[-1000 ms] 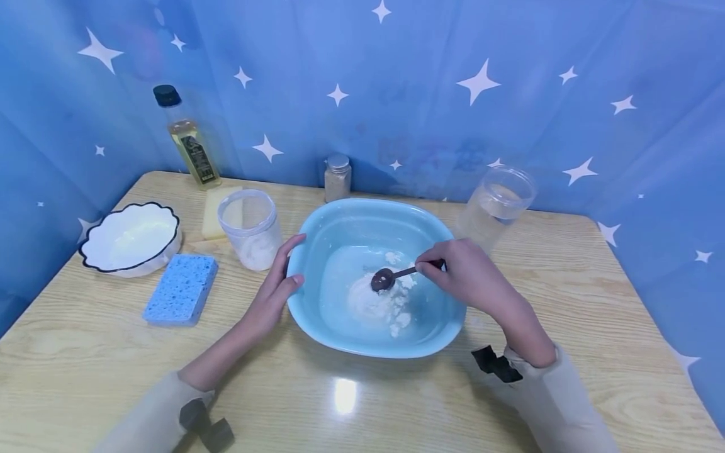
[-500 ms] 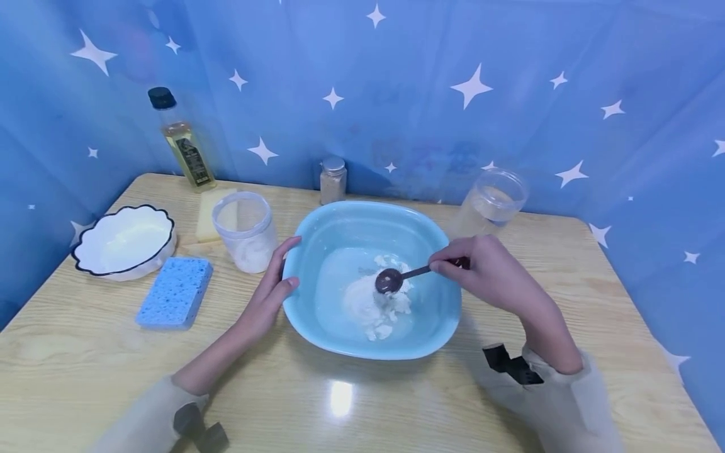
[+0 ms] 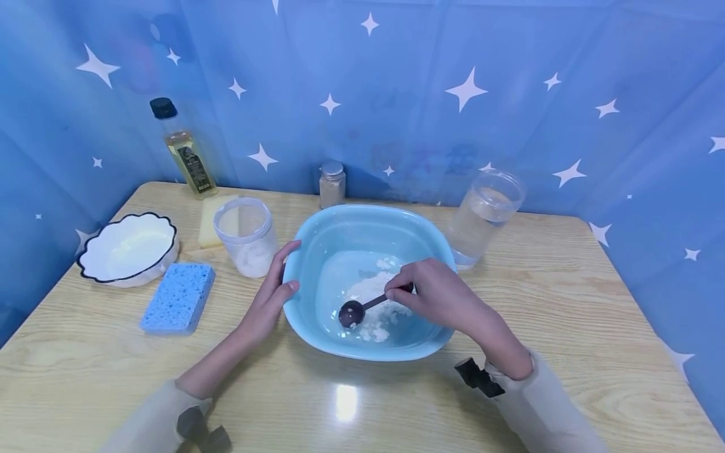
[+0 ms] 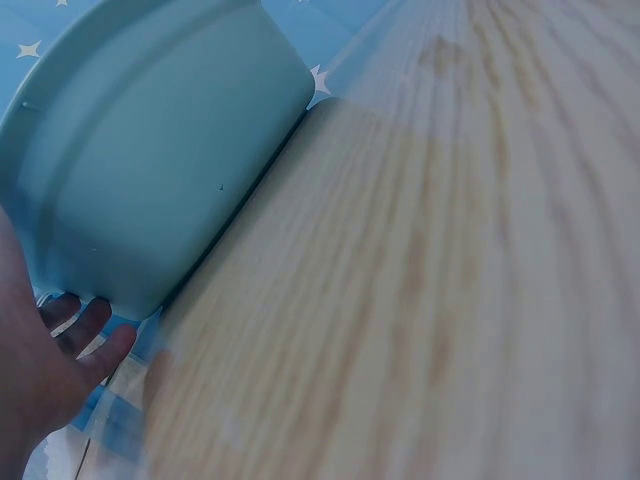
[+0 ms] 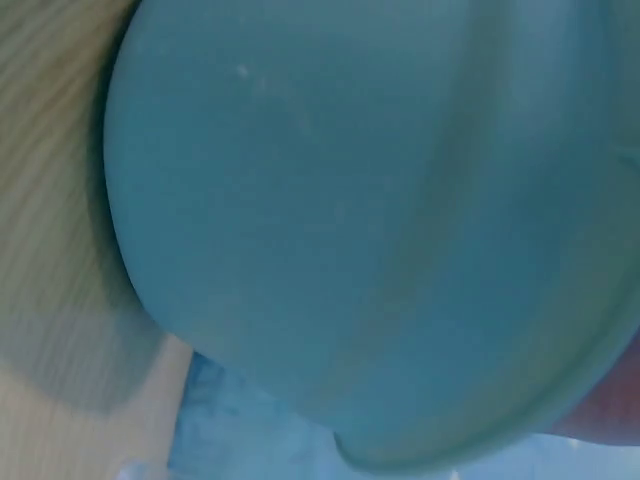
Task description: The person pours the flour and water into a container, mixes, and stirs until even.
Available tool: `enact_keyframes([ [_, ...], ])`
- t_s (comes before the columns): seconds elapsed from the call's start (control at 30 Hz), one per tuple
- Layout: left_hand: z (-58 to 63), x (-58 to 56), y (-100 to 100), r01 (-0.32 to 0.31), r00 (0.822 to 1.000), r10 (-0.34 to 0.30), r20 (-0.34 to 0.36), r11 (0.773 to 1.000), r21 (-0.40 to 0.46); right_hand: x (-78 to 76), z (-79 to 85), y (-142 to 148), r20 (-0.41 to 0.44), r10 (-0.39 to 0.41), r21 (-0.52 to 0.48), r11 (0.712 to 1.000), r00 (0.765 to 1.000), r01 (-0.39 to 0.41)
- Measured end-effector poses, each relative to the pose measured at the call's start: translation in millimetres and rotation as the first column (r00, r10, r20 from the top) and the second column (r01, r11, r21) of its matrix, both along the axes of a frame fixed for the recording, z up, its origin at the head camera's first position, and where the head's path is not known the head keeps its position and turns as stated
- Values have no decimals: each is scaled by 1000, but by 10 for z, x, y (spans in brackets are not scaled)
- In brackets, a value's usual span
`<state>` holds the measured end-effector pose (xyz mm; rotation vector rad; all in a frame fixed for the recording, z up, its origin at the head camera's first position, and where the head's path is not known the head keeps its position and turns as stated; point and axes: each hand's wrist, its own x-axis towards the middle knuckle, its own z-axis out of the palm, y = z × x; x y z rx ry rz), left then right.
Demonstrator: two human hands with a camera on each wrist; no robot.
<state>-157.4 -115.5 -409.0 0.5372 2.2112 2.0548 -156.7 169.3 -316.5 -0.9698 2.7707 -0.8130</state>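
Observation:
A light blue plastic basin (image 3: 374, 228) stands mid-table, with white powder (image 3: 369, 288) and shallow clear liquid on its floor. My left hand (image 3: 270, 296) grips the basin's left side, thumb at the rim and fingers on the outside; the left wrist view shows those fingers (image 4: 85, 325) against the outer wall. Over the basin, my right hand (image 3: 433, 292) pinches the handle of a dark brown measuring spoon (image 3: 352, 313), its bowl low amid the powder, white bits in it. Basin wall (image 5: 300, 200) fills most of the right wrist view and hides the spoon there.
Left of the basin are a plastic jar (image 3: 247, 236) of white powder, a blue sponge (image 3: 178, 299), a scalloped white bowl (image 3: 129, 248) and a pale yellow block (image 3: 211, 220). Behind stand an oil bottle (image 3: 192, 165) and a shaker jar (image 3: 332, 185). A water container (image 3: 481, 217) stands right.
My right hand first shifted slightly right, then brought the spoon left and nearer me through the powder. The left hand keeps its grip on the basin.

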Motion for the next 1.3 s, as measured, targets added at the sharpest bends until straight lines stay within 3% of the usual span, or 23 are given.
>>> enact_keyframes([
  [0.37, -5, 3, 1, 16, 1000, -16, -8, 1000, 12, -56, 194, 332, 21, -125, 97, 988, 992, 123],
  [0.63, -16, 10, 2, 22, 1000, -22, -10, 1000, 10, -39, 309, 550, 72, -171, -7, 985, 983, 172],
  [0.77, -19, 3, -3, 16, 1000, -16, -14, 1000, 10, -47, 265, 450, 39, -132, -59, 989, 991, 134],
  [0.97, -14, 8, -6, 8, 1000, -8, -9, 1000, 6, -48, 73, 116, 11, -79, -34, 996, 997, 79],
  [1.1, -10, 8, -8, 2, 1000, -2, -9, 1000, -2, -37, 32, 43, 12, -130, 6, 991, 991, 130],
  [1.3, -8, 5, -4, 11, 1000, -11, -5, 1000, 5, -65, 125, 232, 17, -249, 90, 965, 968, 247],
])
